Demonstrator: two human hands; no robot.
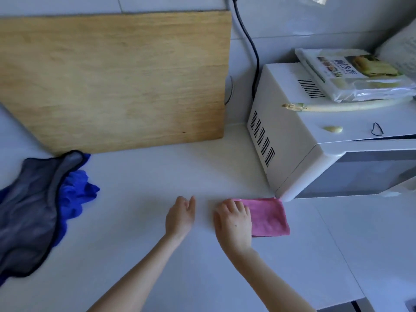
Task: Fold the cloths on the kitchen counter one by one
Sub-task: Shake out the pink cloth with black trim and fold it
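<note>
Bare forearms reach in over the white table [144,172]. Right grip [234,221] lies flat, fingers spread loosely, pressing the left part of the folded pink cloth [270,218], which sits just in front of the microwave [290,131], at its front left corner. Left grip [180,216] rests on the table left of the microwave, fingers straight and together, apart from the pink cloth. Well to the microwave's left lie a crumpled grey cloth [29,212] over a blue cloth [77,194], with a wooden board [112,82] leaning behind them.
</note>
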